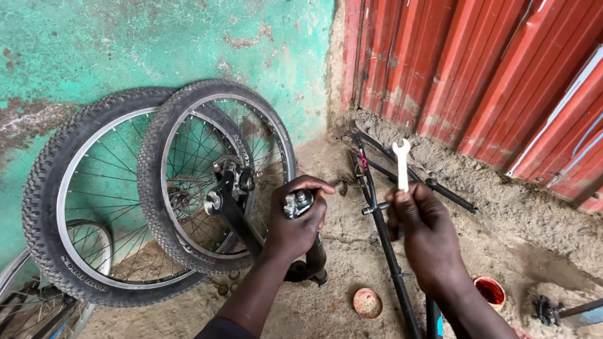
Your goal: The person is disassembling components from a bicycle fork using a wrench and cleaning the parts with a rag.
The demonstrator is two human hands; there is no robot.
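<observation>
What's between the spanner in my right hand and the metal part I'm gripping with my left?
Nothing visible. The right hand holds the spanner upright, apart from the metal part gripped by the left hand; only bare dirt ground shows in the gap between them.

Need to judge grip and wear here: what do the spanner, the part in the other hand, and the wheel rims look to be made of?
The spanner in the right hand looks like bright plated steel: pale, smooth, reflective. The part gripped by the left hand seems a black-painted metal fork with a bare silvery fitting on top. The rims look like bare aluminium or steel, dull silver; tyres are black knobbly rubber.
</observation>
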